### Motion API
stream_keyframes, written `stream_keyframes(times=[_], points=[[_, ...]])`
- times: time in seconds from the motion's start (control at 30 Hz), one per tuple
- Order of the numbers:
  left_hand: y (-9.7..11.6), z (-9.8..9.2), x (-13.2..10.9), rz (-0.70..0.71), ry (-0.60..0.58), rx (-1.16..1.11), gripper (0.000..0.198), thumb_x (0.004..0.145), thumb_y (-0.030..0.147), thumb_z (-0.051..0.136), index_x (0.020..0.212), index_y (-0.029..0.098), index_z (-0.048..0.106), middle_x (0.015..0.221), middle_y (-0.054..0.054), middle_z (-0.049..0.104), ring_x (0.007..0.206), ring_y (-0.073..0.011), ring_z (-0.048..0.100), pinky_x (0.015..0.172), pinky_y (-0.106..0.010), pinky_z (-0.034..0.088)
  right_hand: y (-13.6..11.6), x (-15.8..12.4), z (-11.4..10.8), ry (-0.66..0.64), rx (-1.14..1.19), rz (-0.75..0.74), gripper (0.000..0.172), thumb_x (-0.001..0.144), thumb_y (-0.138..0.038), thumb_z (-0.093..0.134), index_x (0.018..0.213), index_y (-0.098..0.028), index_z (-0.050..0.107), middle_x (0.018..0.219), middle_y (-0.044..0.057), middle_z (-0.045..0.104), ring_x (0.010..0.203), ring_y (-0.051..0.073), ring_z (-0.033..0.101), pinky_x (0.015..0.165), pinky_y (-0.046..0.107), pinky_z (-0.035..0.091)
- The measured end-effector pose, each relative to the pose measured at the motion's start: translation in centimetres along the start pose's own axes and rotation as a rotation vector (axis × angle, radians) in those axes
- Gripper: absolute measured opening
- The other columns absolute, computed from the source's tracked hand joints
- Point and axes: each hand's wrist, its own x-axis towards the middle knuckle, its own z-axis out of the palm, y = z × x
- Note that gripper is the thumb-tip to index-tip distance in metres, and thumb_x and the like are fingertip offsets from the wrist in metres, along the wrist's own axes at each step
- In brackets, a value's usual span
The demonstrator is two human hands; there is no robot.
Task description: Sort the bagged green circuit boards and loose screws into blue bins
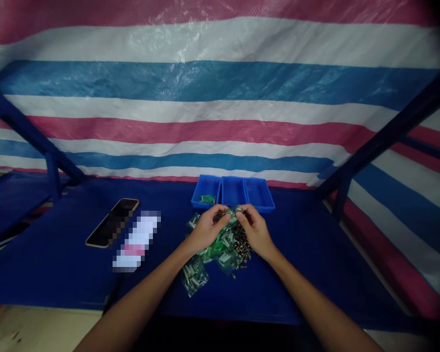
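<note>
My left hand (208, 226) and my right hand (255, 228) are raised over a pile on the blue table, each pinching one side of a small clear plastic bag (234, 211). What the bag contains is too small to make out. Below them lie several clear bags (225, 239) with whitish cylindrical pieces and green bits inside. Loose brass-coloured metal parts (244, 252) spread under and beside my right hand. Nearest to me, one more bag (194, 276) of pale cylinders rests at the pile's left front.
Behind the pile stand three joined blue bins (234, 191); the left one holds a small green bag (206, 199). To the left lie a dark phone (113, 222) and a blurred-out white item (137, 243). Blue metal frame bars (385, 139) and a striped tarp (205, 80) enclose the table (297, 288).
</note>
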Motion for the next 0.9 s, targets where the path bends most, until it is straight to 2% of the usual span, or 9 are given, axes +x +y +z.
stream_keyframes(times=[0.1,0.17,0.3,0.37,0.63,0.9], points=[[0.12,0.14,-0.04,0.032,-0.02,-0.034,0.032,0.1,0.044,0.067,0.121,0.021,0.065,0.109,-0.005,0.068,0.1,-0.0199,0.062,0.087,-0.03,0.049,0.04,-0.07,-0.03,-0.007,-0.026,-0.014,0.023,0.103,-0.048,0.061,0.104,-0.025,0.063,0.088,0.0,0.061,0.076,0.019,0.056,0.072,0.029,0.045],[0.18,0.15,0.0,0.033,-0.012,-0.037,0.033,0.099,0.045,0.069,0.121,0.021,0.065,0.107,-0.005,0.068,0.097,-0.0195,0.063,0.085,-0.03,0.049,0.02,-0.09,-0.04,-0.003,-0.037,-0.02,0.022,0.103,-0.047,0.061,0.103,-0.025,0.063,0.087,0.0,0.06,0.077,0.018,0.056,0.072,0.029,0.045],[0.24,-0.07,0.17,-0.045,0.005,-0.008,0.036,0.102,0.052,0.061,0.116,0.019,0.067,0.075,0.002,0.059,0.067,-0.0143,0.055,0.064,-0.026,0.042,0.03,-0.14,0.01,0.007,-0.036,-0.025,0.022,0.102,-0.046,0.062,0.102,-0.024,0.063,0.086,-0.001,0.06,0.077,0.018,0.056,0.072,0.029,0.045],[0.25,-0.17,0.25,-0.071,0.0,-0.01,0.039,0.103,0.053,0.057,0.115,0.018,0.068,0.068,0.004,0.055,0.062,-0.0134,0.051,0.06,-0.025,0.038,0.01,-0.14,0.06,0.016,-0.033,-0.027,0.021,0.102,-0.045,0.062,0.101,-0.024,0.063,0.086,-0.001,0.06,0.077,0.018,0.056,0.072,0.029,0.044],[-0.11,0.04,0.28,-0.062,-0.047,-0.137,0.034,0.099,0.049,0.065,0.117,0.02,0.065,0.081,0.002,0.061,0.066,-0.0132,0.056,0.067,-0.027,0.044,-0.5,0.14,0.09,0.061,-0.008,0.012,0.028,0.1,-0.052,0.063,0.096,-0.024,0.063,0.08,-0.001,0.058,0.07,0.018,0.053,0.067,0.029,0.044],[0.44,-0.17,0.37,-0.083,-0.034,-0.117,0.033,0.097,0.049,0.068,0.11,0.018,0.07,0.074,0.003,0.059,0.065,-0.0131,0.055,0.066,-0.026,0.043,-0.46,0.22,0.08,0.075,0.013,0.027,0.031,0.098,-0.055,0.066,0.093,-0.024,0.063,0.079,-0.001,0.058,0.07,0.018,0.053,0.067,0.029,0.044]])
